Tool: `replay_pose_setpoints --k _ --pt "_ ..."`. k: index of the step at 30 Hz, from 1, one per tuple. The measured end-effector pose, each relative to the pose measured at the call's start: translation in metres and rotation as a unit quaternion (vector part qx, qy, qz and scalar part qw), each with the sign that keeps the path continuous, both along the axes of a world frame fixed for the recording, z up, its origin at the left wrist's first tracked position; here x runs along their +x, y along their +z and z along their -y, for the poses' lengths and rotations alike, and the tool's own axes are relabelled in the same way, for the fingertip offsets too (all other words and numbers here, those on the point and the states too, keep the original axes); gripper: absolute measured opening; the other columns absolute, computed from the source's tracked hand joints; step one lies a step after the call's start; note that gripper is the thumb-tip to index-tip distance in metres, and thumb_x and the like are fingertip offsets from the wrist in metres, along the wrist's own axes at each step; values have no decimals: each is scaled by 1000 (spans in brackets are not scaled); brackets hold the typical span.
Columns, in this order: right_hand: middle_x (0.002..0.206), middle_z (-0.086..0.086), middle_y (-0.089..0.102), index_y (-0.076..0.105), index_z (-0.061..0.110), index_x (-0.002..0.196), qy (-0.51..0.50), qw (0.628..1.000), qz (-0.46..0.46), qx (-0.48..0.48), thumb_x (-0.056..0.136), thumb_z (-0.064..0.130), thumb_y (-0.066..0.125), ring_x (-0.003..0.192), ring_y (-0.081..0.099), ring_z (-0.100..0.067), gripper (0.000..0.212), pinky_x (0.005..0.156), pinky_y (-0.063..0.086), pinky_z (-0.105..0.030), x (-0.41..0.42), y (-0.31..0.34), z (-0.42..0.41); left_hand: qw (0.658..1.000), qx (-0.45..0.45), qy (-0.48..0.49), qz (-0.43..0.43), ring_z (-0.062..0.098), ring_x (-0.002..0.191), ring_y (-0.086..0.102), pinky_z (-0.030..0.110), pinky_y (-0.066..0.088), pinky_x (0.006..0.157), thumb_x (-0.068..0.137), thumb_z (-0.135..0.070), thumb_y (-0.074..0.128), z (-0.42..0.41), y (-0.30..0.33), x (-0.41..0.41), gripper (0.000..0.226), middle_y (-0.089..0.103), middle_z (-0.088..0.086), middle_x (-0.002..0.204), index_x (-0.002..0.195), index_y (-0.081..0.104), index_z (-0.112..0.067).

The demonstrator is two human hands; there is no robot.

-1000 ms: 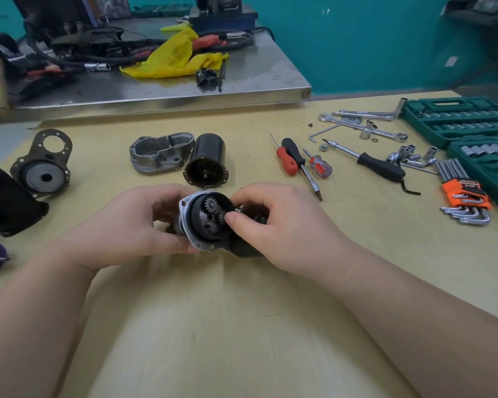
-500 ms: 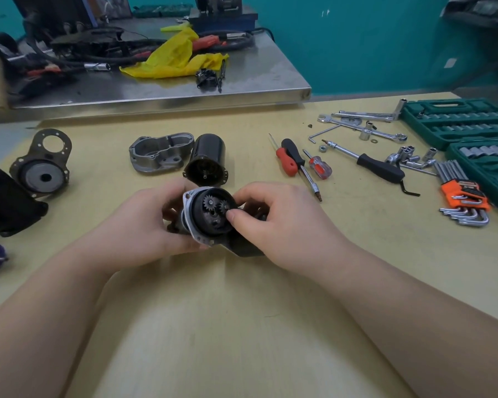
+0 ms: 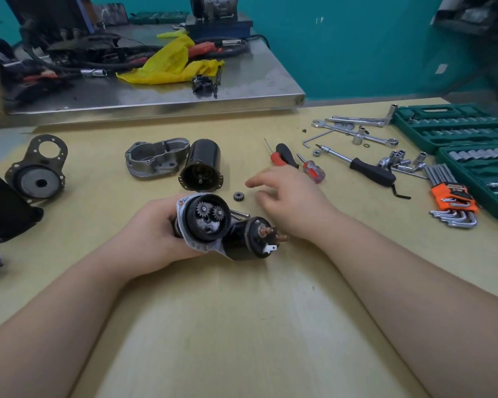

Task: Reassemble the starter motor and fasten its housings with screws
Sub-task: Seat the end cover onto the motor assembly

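My left hand (image 3: 153,234) grips the starter motor's gear housing (image 3: 206,222), whose open black end faces me with two small planet gears inside. The black solenoid (image 3: 249,239) with copper terminals is attached at its right. A third loose planet gear (image 3: 238,196) lies on the table just beyond the housing. Next to that gear, to its right, my right hand (image 3: 292,201) hovers with fingers spread and nothing in it. A black motor can (image 3: 203,165) and a grey cast end cover (image 3: 156,158) lie further back. Two long bolts (image 3: 240,214) peek out behind the housing.
Red and black screwdrivers (image 3: 285,156) lie right of the can, then a ratchet extension (image 3: 362,165), wrenches and loose sockets. Orange-held hex keys (image 3: 452,201) and green socket cases (image 3: 449,124) fill the right edge. A round black flange part (image 3: 38,172) sits left. A steel bench (image 3: 156,93) stands behind.
My right hand has let go of the gear housing and moved right and back, opening beside the loose gear. My left hand has turned the housing, so the solenoid now shows.
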State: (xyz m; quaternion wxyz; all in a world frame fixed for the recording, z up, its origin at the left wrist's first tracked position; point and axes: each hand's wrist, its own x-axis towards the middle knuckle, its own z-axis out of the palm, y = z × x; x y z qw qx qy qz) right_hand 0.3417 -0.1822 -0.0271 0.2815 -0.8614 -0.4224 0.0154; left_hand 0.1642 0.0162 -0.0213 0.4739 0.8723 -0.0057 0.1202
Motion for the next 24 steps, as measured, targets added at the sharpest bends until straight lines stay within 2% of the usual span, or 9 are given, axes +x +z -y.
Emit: replay_pose_setpoints --k 2,4,6,11,15,17,20,22,24 --pt "144 9 66 71 24 136 61 997 19 -46 105 11 54 137 50 -22 38 117 38 -42 0 -5 -10 1000 2 3 3 5 101 71 15 55 84 65 -47 87 0 -1 1 48 75 -14 109 110 72 -45" --pt "147 13 64 71 28 138 82 993 29 -73 110 17 52 136 49 -22 36 112 42 -44 -1 -6 -14 1000 5 8 3 8 102 72 19 57 84 65 -46 87 -1 -3 1 46 75 -13 109 109 71 -46" --pt "144 14 65 73 28 136 78 993 38 -85 109 18 53 133 50 -23 35 109 44 -44 -2 -7 -13 1000 3 10 -1 11 102 72 23 58 85 65 -46 87 -2 -4 1 46 75 -12 109 109 71 -47" --pt "123 -1 68 79 18 119 31 996 45 -76 103 15 60 121 59 -27 26 100 48 -38 0 -7 -7 1000 -11 6 4 5 102 72 14 54 83 67 -44 86 1 -4 2 46 75 -13 111 110 72 -45" --pt "117 1 66 74 21 127 -13 998 25 -63 103 19 62 114 61 -23 26 94 48 -33 -3 -2 -4 1000 -19 9 15 7 104 71 15 55 83 66 -44 87 4 -2 2 51 73 -13 115 114 68 -44" --pt "110 6 66 75 26 124 -29 999 5 -28 101 21 67 107 61 -18 24 90 48 -31 -7 3 0 1000 -18 5 17 9 107 70 20 57 85 67 -43 88 3 -2 2 57 71 -12 119 120 66 -42" --pt "97 15 70 78 31 111 -42 989 -70 121 96 22 76 91 64 -8 18 83 47 -21 -17 16 8 1000 -7 2 16 14 112 69 28 58 89 69 -43 88 2 -3 2 64 70 -11 122 128 63 -37" --pt "91 16 70 78 35 105 -14 971 -111 212 94 22 79 84 65 -7 17 78 49 -18 -32 27 13 1000 -2 6 14 15 115 69 32 58 91 70 -43 88 2 -3 3 64 69 -12 124 128 62 -39" --pt "90 16 69 78 36 103 37 962 -103 251 91 22 80 84 66 -10 19 78 53 -21 -50 36 14 1000 -9 7 13 14 115 69 34 59 93 69 -42 88 2 -4 4 64 69 -13 123 127 62 -41"
